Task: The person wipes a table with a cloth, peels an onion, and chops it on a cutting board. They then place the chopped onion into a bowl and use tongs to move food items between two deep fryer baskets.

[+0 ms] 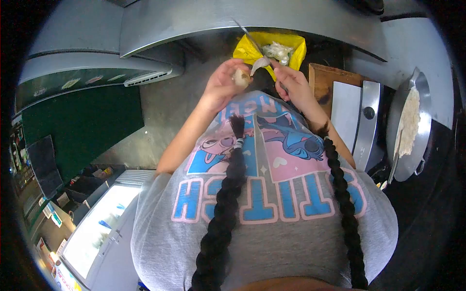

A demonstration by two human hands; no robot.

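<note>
My left hand (pixel 225 81) is closed around a small pale onion (pixel 241 78) with a brownish patch, held in front of my shirt. In my right hand (pixel 294 85) is a knife (pixel 249 36), its blade slanting up and to the left, away from me. A pale strip of peel (pixel 260 64) hangs by the blade between both hands, close to the right thumb. Just beyond the hands is an open yellow plastic bag (pixel 300 52) with whitish, crumpled material (pixel 278 51) inside.
A metal counter edge (pixel 204 36) runs across the top. On the right are a wooden board (pixel 318 87), a stove (pixel 367 114) and a large wok (pixel 423 140) with pale food and a utensil. A lit white freezer (pixel 92 242) stands at lower left.
</note>
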